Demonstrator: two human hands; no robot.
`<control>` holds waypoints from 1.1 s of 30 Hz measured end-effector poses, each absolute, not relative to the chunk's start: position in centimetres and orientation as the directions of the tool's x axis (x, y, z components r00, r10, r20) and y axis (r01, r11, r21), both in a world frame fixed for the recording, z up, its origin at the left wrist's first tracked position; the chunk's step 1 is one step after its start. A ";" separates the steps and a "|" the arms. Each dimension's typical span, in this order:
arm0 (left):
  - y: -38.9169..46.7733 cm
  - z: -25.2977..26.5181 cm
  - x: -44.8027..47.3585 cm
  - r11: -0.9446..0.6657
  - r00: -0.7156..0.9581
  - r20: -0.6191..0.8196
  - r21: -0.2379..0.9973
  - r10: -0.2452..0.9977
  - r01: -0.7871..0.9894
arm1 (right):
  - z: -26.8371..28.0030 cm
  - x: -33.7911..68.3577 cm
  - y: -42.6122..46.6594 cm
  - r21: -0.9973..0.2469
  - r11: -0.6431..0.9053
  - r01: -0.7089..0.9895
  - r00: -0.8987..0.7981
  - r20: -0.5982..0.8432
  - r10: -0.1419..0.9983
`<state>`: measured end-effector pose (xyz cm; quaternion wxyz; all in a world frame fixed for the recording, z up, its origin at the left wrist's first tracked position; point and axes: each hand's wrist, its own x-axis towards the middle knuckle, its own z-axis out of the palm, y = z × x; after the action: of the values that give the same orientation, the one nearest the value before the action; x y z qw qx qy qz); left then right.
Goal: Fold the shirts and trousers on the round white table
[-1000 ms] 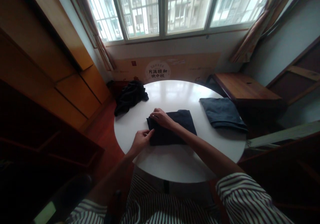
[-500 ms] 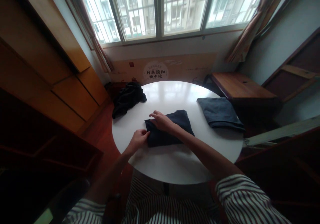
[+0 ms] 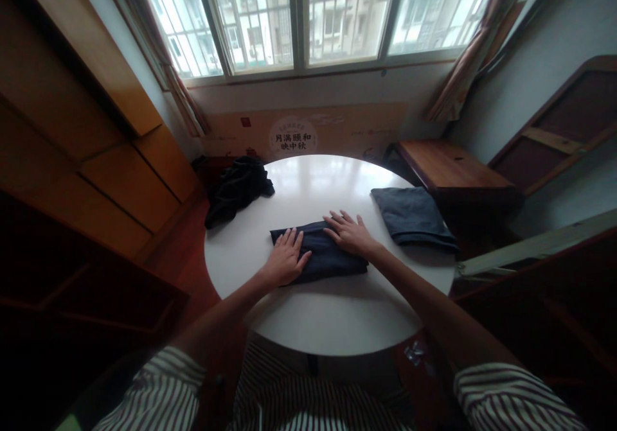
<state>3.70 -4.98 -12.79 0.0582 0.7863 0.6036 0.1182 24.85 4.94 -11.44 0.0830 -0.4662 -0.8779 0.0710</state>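
A folded dark navy garment (image 3: 324, 256) lies flat on the white oval table (image 3: 332, 322), in the middle of the head view. On its left end my left hand (image 3: 285, 257) rests palm down with the fingers spread. My right hand (image 3: 351, 232) lies flat on its far right part, fingers also apart. Neither hand grips the cloth. The exact kind of garment does not show.
A second folded dark grey-blue garment (image 3: 412, 218) sits at the table's right edge. At the left edge a crumpled black cloth (image 3: 238, 190) hangs partly over. Beyond the table's right side stands a low wooden table (image 3: 453, 164); a barred window fills the back.
My left hand has gone from pinching the garment's left edge to lying flat on top. My right hand has slid rightward across the cloth and spread its fingers. The view has shifted slightly.
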 end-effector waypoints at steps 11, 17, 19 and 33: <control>-3.2 -12.7 -0.5 -0.193 0.062 0.377 0.321 0.924 0.927 | -13.1 28.4 8.0 -0.718 0.337 0.610 -0.123 0.334 0.934; -1.5 -12.7 -3.0 -0.136 -0.063 0.292 0.613 0.954 0.778 | -13.2 28.9 8.4 -0.833 0.341 0.436 -0.108 0.327 0.939; -1.0 -13.0 -3.4 -0.074 -0.109 0.219 0.689 0.970 0.721 | -13.2 28.6 8.3 -0.843 0.323 0.429 -0.085 0.319 0.944; 1.6 -9.6 -2.3 -0.230 0.235 0.073 0.605 0.969 0.762 | -11.8 28.5 6.9 -0.955 -0.060 0.292 -0.125 -0.101 0.987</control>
<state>-2.29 1.55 -9.62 0.2300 0.7513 0.5762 0.2250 28.50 6.90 -11.80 0.3656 -0.5514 -0.5798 0.4755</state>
